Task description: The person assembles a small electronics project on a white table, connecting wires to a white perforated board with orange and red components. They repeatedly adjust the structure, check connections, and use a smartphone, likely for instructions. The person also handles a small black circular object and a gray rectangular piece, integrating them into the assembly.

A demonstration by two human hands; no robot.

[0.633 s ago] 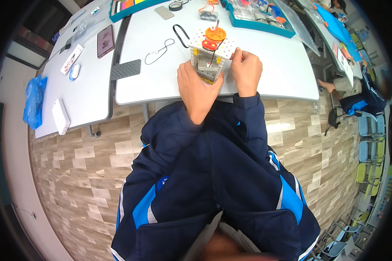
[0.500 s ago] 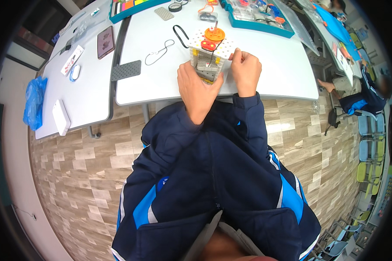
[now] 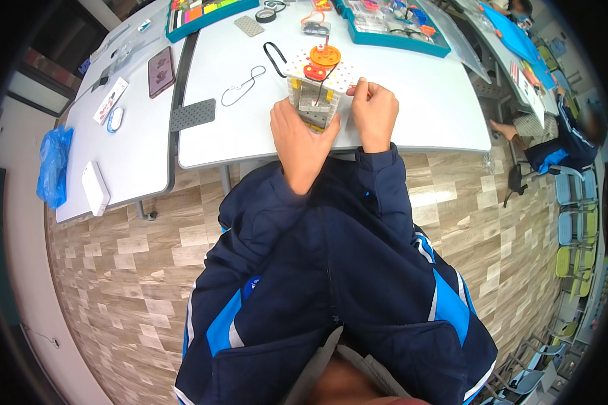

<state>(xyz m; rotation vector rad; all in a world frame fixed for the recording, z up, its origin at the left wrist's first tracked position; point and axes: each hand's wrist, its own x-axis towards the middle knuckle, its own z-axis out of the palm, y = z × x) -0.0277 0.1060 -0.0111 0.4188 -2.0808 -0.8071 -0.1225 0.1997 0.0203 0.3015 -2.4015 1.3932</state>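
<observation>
A model built of white, grey and yellow blocks stands on the white table near its front edge. On its perforated white top are an orange wheel and a red connector piece; a thin black cord runs down its front. My left hand is closed round the near, lower part of the model, thumb on the right side. At the model's upper right side, my right hand is closed in a pinch. Its fingers hide most of whatever lies between them.
A black band, a looped pale cord and a dark perforated plate lie left of the model. Teal parts trays stand at the back. A phone rests on the left table. Another person sits at far right.
The view has shifted slightly, moving the table and model a little left in the picture. My right fingers have turned slightly at the model's side. My left hand keeps its hold.
</observation>
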